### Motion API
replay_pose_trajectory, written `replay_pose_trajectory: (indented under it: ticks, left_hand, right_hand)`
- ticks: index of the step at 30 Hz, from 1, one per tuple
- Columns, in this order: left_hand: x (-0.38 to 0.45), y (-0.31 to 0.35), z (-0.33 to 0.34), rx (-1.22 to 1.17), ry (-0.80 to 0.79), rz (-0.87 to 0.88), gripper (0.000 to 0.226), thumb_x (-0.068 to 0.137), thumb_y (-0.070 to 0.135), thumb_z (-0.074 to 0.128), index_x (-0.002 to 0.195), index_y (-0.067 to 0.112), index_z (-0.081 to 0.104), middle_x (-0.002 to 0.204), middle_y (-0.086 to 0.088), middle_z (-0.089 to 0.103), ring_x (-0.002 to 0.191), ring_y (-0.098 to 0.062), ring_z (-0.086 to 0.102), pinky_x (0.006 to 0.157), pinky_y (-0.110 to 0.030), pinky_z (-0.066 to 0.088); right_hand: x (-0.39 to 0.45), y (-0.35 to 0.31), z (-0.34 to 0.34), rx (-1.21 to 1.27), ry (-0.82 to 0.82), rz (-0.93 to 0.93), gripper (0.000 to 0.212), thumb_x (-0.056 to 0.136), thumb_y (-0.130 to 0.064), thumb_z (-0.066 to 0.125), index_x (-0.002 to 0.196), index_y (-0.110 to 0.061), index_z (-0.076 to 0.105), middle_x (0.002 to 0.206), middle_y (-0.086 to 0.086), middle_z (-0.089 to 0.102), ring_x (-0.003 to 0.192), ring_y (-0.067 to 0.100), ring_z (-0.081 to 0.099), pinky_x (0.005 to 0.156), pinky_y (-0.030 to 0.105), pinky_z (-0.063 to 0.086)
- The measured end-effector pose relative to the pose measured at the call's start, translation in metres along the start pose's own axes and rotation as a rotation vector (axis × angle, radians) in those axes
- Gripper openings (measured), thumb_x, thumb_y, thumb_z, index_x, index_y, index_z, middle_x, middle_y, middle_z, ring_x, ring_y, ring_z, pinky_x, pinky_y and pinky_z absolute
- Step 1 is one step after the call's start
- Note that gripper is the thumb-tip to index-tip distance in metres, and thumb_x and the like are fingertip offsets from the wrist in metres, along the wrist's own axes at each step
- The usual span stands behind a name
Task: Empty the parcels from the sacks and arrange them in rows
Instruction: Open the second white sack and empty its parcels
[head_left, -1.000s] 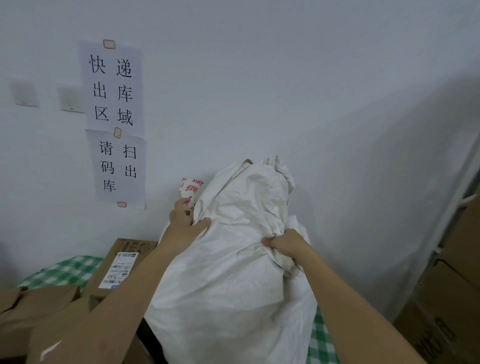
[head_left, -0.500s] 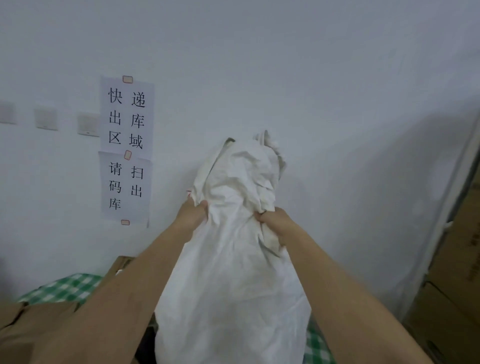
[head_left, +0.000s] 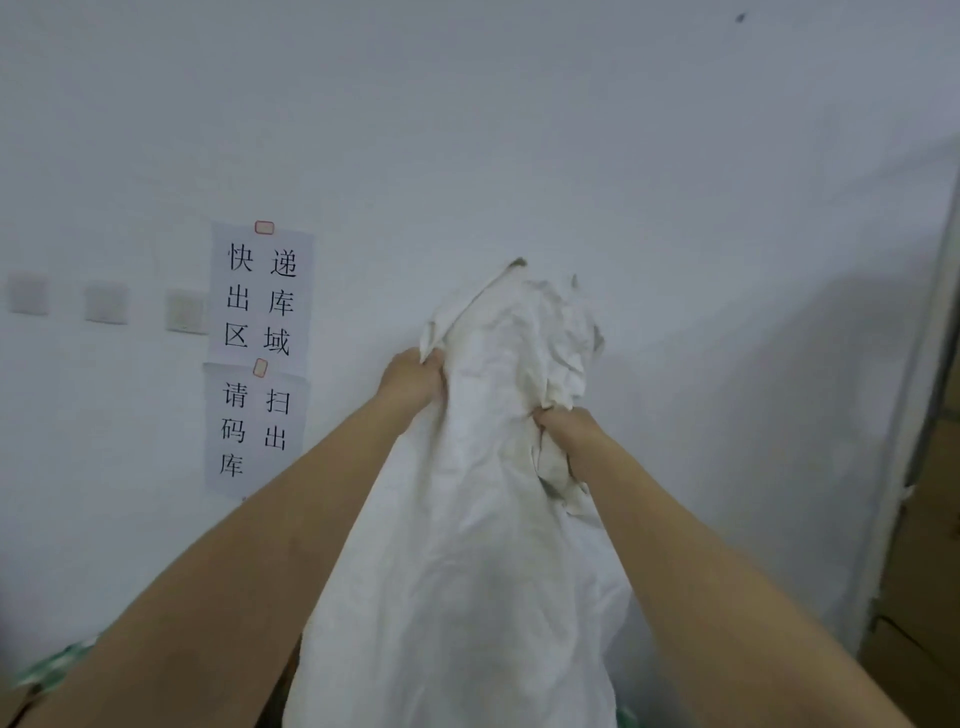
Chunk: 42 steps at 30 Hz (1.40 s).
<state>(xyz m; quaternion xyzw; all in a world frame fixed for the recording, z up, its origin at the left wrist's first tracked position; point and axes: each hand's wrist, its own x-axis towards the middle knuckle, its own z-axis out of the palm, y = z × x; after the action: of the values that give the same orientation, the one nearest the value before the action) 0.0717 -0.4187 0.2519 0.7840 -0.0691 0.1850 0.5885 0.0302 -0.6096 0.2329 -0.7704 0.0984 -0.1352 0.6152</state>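
A white woven sack hangs upright in front of the wall, held high by both of my hands. My left hand grips a fold on its left side near the top. My right hand grips bunched cloth on its right side, slightly lower. The crumpled top end of the sack rises above both hands. The sack's lower part drops out of view at the bottom edge, and no parcel shows.
Two paper signs with black characters are taped to the white wall, with three wall plates to their left. Cardboard boxes stack at the right edge. A strip of green checked cloth shows at the lower left.
Both hands have lifted the sack higher against the wall and my view has tilted up. The cardboard boxes and the red-printed parcel at the lower left have dropped out of sight.
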Motion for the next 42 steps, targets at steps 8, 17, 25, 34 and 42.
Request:
replay_pose_trajectory:
  ticks: [8,17,25,34,42]
  left_hand:
    - [-0.012,-0.023,-0.016,0.045,0.007,-0.033,0.052,0.097,0.044,0.046,0.124,0.0,0.057,0.126,-0.016,0.058,0.11,-0.029,0.056,0.084,-0.027,0.04]
    - [-0.036,-0.051,-0.016,0.07,-0.009,-0.068,0.029,0.096,0.037,0.05,0.099,0.01,0.061,0.094,-0.007,0.057,0.091,-0.025,0.054,0.076,-0.03,0.038]
    - [-0.047,-0.066,-0.022,0.066,0.199,-0.083,0.034,0.094,0.03,0.053,0.068,0.013,0.039,0.067,-0.005,0.04,0.065,-0.02,0.039,0.055,-0.03,0.025]
    - [-0.051,-0.092,-0.023,0.139,0.193,-0.156,0.033,0.094,0.033,0.054,0.072,0.013,0.039,0.072,-0.009,0.046,0.066,-0.022,0.043,0.062,-0.033,0.031]
    - [-0.06,-0.113,-0.018,0.179,0.145,-0.21,0.045,0.091,0.029,0.059,0.061,0.016,0.028,0.059,-0.001,0.032,0.055,-0.019,0.031,0.054,-0.031,0.021]
  right_hand:
    - [-0.017,0.016,0.007,0.03,-0.116,0.064,0.052,0.088,-0.023,0.067,0.131,0.002,0.049,0.116,0.014,0.061,0.101,0.03,0.06,0.086,0.035,0.047]
    - [-0.032,0.064,0.016,0.042,-0.209,0.14,0.077,0.073,-0.047,0.073,0.134,-0.009,0.048,0.123,0.008,0.061,0.106,0.026,0.061,0.091,0.036,0.049]
    - [-0.057,0.07,0.002,-0.092,-0.102,-0.196,0.105,0.076,-0.054,0.073,0.152,-0.019,0.011,0.153,-0.002,0.031,0.139,0.02,0.036,0.111,0.033,0.034]
    - [-0.079,0.096,-0.006,-0.261,-0.191,-0.206,0.134,0.06,-0.067,0.077,0.154,-0.022,-0.007,0.158,0.0,0.022,0.143,0.022,0.028,0.115,0.039,0.03]
    - [-0.052,0.157,0.02,-0.455,-0.229,-0.146,0.1,0.035,-0.091,0.07,0.121,-0.043,0.051,0.121,-0.019,0.059,0.124,0.014,0.051,0.102,0.046,0.044]
